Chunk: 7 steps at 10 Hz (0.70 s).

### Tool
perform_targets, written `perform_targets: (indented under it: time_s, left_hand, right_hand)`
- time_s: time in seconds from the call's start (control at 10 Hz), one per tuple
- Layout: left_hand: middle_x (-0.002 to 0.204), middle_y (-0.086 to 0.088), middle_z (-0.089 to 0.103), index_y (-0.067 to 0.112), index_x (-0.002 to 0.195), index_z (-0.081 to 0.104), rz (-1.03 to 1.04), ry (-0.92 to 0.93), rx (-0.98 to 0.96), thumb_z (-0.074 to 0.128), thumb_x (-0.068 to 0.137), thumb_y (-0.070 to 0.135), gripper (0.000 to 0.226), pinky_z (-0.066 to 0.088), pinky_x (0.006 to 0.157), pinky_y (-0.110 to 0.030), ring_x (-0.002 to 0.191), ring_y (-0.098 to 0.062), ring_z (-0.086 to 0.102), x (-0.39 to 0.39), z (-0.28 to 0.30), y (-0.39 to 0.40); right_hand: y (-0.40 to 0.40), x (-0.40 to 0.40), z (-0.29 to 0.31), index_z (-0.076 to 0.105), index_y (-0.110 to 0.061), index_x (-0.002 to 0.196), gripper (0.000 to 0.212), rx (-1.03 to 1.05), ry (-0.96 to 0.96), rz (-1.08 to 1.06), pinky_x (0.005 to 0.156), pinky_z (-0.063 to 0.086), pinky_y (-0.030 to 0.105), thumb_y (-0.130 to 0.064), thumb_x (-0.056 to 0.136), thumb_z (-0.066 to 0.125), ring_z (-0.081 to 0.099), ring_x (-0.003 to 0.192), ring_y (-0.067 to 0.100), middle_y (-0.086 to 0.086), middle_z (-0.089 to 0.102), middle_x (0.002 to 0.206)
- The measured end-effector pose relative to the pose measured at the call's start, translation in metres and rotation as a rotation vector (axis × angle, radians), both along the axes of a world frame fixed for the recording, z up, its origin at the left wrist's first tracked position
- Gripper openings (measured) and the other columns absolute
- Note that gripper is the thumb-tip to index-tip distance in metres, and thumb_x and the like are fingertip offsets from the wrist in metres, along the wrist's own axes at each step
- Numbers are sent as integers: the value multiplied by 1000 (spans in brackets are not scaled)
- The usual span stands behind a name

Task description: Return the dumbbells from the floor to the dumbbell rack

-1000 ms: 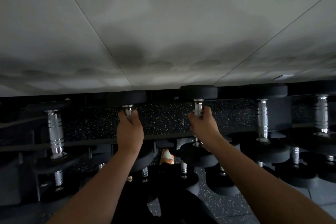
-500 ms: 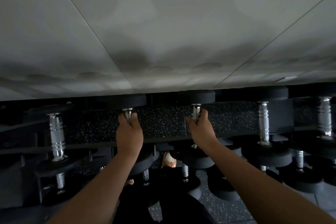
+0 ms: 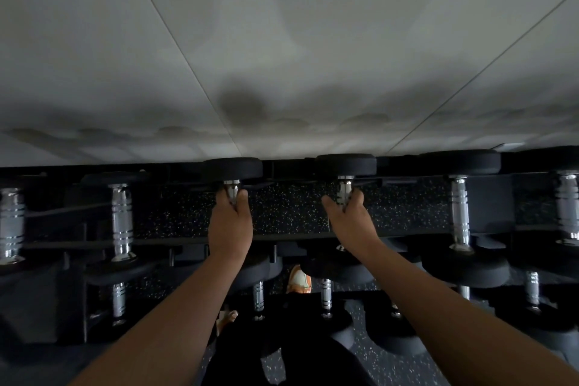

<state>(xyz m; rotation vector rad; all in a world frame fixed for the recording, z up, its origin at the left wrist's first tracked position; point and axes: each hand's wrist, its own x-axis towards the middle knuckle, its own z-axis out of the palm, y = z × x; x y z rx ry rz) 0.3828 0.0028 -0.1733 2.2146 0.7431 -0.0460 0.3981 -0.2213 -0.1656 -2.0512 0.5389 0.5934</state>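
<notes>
While both arms reach forward as they did a second ago, the right hand (image 3: pixel 352 222) has loosened: its thumb now sticks out to the left and the fingers (image 3: pixel 355 199) only half curl on the chrome handle, where earlier they were wrapped tight. Left hand (image 3: pixel 230 224) unchanged, fingers closed around the handle of the left dumbbell (image 3: pixel 233 168). Right dumbbell (image 3: pixel 346 164) sits level with it, both on the top tier of the dumbbell rack (image 3: pixel 294 236), far heads against the grey wall (image 3: pixel 282 56). The hands sit slightly further apart in view than before. Neighbouring dumbbell (image 3: pixel 459 213) racked to the right, another dumbbell (image 3: pixel 121 222) to the left. Dim light; near heads of the two held dumbbells hidden under the wrists. Lower tier mostly shadow, only handle glints readable. An orange shoe (image 3: pixel 299 280) shows between the forearms on the speckled floor (image 3: pixel 391 367). Outer dumbbells are cut by the frame edges.
</notes>
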Motion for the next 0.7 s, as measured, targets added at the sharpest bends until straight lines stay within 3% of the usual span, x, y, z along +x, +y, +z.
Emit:
perform_targets:
  time_s: [0.1,0.2,0.3,0.4,0.7]
  left_hand:
    - [91,-4,61,19,116,49,-49,13,-13,39,97,44,33,50,68,-39,77,-25,61,-6,9,1]
    - [99,-13,63,21,124,46,-95,24,-25,38,97,46,38,55,74,-51,81,-31,64,-14,18,0]
    - [113,-15,61,21,138,40,-132,25,4,39,97,47,48,54,79,-52,90,-33,64,-23,27,0]
    - [122,-15,56,22,142,37,-153,21,24,40,97,46,50,53,79,-45,95,-30,63,-32,34,1]
    - [140,-17,48,16,148,29,-154,9,68,35,96,55,65,44,78,-38,115,-31,58,-69,57,29]
  right_hand:
    - [2,-1,6,23,-14,143,85,-5,28,-5,80,42,36,-67,83,52,56,108,31,11,53,125]
    - [5,-3,12,20,-11,148,97,-13,29,-16,97,44,45,-72,79,51,48,125,36,18,45,142]
    - [9,-8,20,9,-14,154,103,-36,45,-3,108,36,50,-73,80,49,36,137,38,20,29,154]
    - [11,-16,27,5,-16,155,103,-61,44,13,108,33,51,-73,81,50,30,140,39,19,21,158]
    - [30,-56,59,18,-23,152,90,-49,-105,-14,108,33,50,-69,83,51,31,140,34,13,25,158]
